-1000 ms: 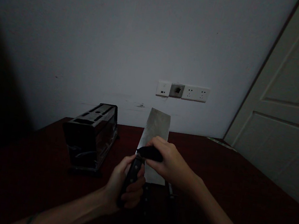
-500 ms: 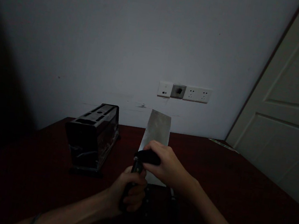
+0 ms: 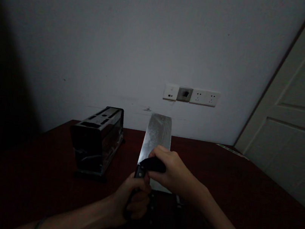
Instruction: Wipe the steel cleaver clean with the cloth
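Wrapped round the black riveted handle of a cleaver (image 3: 158, 130) is my left hand (image 3: 136, 200). The broad metal blade points away from me, its far end close to the wall. My right hand (image 3: 171, 167) pinches a small dark object (image 3: 153, 164) against the blade near the handle; its kind is too dim to make out. Below my right hand another flat metal surface (image 3: 160, 186) shows, partly hidden. Dark shapes with rivets lie beneath it. To the left stands a black knife block (image 3: 95, 140) with slots in its top.
The dark red tabletop (image 3: 203, 156) meets a pale wall with sockets and a switch (image 3: 191, 96). A thin pale strip (image 3: 233, 152) lies at the back right, near a panelled door (image 3: 297, 124). The lower table is very dark.
The cleaver blade has turned slightly to the left and catches more light. Both hands keep their hold, and the view has shifted a little.
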The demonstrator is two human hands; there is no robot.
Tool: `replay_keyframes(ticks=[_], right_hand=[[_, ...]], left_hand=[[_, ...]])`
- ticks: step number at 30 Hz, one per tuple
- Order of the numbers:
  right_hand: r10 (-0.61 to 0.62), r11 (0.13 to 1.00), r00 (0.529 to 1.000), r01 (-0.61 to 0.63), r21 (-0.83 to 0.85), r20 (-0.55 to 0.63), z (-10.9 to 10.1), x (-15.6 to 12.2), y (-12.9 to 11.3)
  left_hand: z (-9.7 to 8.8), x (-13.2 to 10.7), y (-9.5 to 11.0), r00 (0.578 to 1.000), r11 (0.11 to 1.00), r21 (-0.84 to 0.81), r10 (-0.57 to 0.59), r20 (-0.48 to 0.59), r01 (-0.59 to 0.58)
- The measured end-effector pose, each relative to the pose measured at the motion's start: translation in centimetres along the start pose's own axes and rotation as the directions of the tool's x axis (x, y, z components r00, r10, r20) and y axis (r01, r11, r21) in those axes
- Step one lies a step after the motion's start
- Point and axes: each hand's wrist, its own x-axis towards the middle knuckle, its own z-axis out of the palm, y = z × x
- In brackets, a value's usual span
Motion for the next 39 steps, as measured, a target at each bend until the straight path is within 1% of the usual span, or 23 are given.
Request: replay_keyframes(ticks=[3,7,11,17,21,25,31,33,35,37,39], right_hand=[[-0.011,1.000,1.000,0.011,0.018,-0.015,0.6,0.1,0.3],[-0.023,0.999,0.999,0.024,0.042,-0.028,1.1,0.1,0.4],[-0.020,0.999,1.000,0.020,0.033,-0.004,1.2,0.1,0.2],[-0.029,0.999,0.999,0.030,-0.021,0.039,0.2,-0.1,-0.4],[-0.023,0.997,0.997,0.029,-0.073,0.079,-0.6,-0.3,-1.2],[-0.022,0.996,0.997,0.029,-0.084,0.080,-1.2,-0.4,-1.6],[-0.020,0.993,0.995,0.031,-0.116,0.096,-1.7,-0.6,-1.8],[-0.008,0.989,0.994,0.024,-0.143,0.113,-2.3,-0.7,-2.1],[0.005,0.988,0.994,0.013,-0.157,0.112,-3.3,-0.9,-2.5],[0.008,0.991,0.998,0.000,-0.131,0.058,-4.7,-1.3,-2.8],[0.012,0.997,0.999,-0.016,-0.081,-0.045,-6.3,-1.9,-3.1]], left_hand=[[-0.4,0.2,-0.2,1.000,1.000,-0.007,-0.018,0.015,0.018],[-0.7,0.5,-0.4,1.000,1.000,-0.007,0.014,0.002,-0.014],[-0.8,0.5,-0.6,1.000,1.000,0.011,0.017,-0.001,-0.017],[-0.4,0.2,-0.5,1.000,1.000,0.006,0.013,0.001,-0.013],[0.2,-0.1,-0.3,1.000,1.000,0.006,-0.022,0.020,0.022],[0.8,-0.4,-0.2,0.999,1.000,0.007,-0.018,0.040,0.018],[0.4,-0.4,-0.4,1.000,1.000,0.000,-0.016,0.023,0.016],[0.3,-0.4,-0.4,0.999,1.000,-0.006,-0.002,0.043,0.002],[0.3,-0.3,-0.1,0.997,0.999,0.012,0.039,0.069,-0.040],[0.5,-0.4,0.1,0.989,0.993,0.050,0.101,0.108,-0.106],[0.7,-0.5,0.1,0.979,0.985,0.087,0.135,0.150,-0.149]])
